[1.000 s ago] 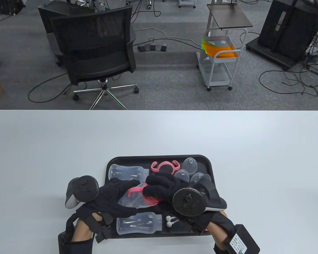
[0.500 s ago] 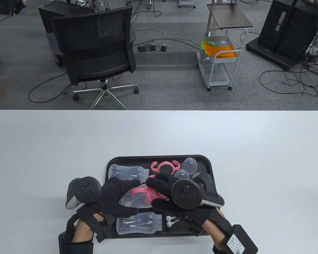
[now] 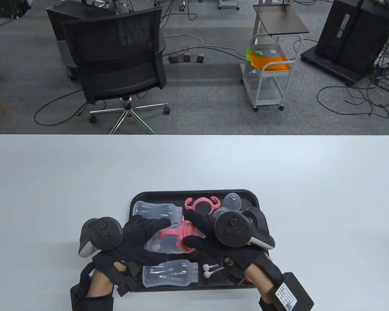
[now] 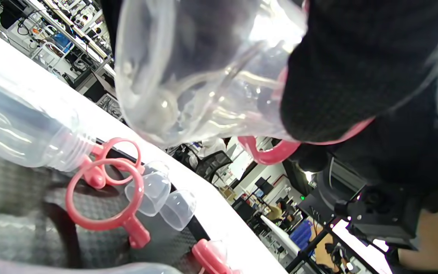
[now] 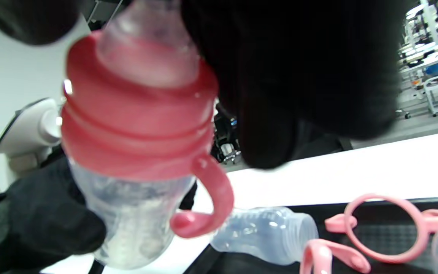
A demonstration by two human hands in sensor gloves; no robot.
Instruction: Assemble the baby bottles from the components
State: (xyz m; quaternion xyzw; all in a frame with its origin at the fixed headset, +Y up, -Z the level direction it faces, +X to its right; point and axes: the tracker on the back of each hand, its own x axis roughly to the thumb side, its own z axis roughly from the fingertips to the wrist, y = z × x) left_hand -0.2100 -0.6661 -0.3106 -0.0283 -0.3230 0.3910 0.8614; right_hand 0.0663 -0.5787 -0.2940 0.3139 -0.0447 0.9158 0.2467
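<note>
My left hand grips a clear bottle by its body and holds it tilted above the black tray. My right hand grips the pink collar on the bottle's neck. In the right wrist view the pink collar carries a clear nipple and a curved handle, with my right fingers over the top. In the left wrist view the bottle's base fills the top, with my left fingers wrapped around it.
Two bare clear bottles lie in the tray. A pink handle ring and clear domed caps lie at its far side. Small white parts lie near the front. The white table surrounds the tray.
My right hand has turned on the pink collar, its tracker moving away from me, so more of the pink collar and handle shows. The left hand has barely moved.
</note>
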